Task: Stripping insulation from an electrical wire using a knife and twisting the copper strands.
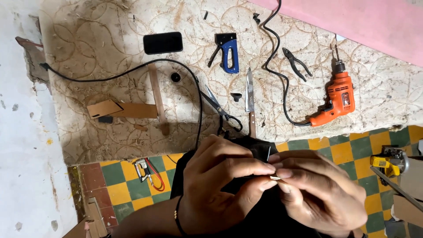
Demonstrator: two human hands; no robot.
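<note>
At the bottom centre of the frame, my left hand point(216, 185) and right hand point(317, 194) met fingertip to fingertip, both pinched shut on a tiny pale metal piece point(276, 177) over a black object point(251, 194). Above them on the worn patterned worktop point(110, 53) lay a wooden-handled knife point(250, 99), black-handled scissors point(220, 109) and an orange electric drill point(337, 99).

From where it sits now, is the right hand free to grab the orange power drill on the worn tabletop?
Probably not yet: the right hand is pinching a small metal piece. Nothing lies between it and the orange power drill.
</note>
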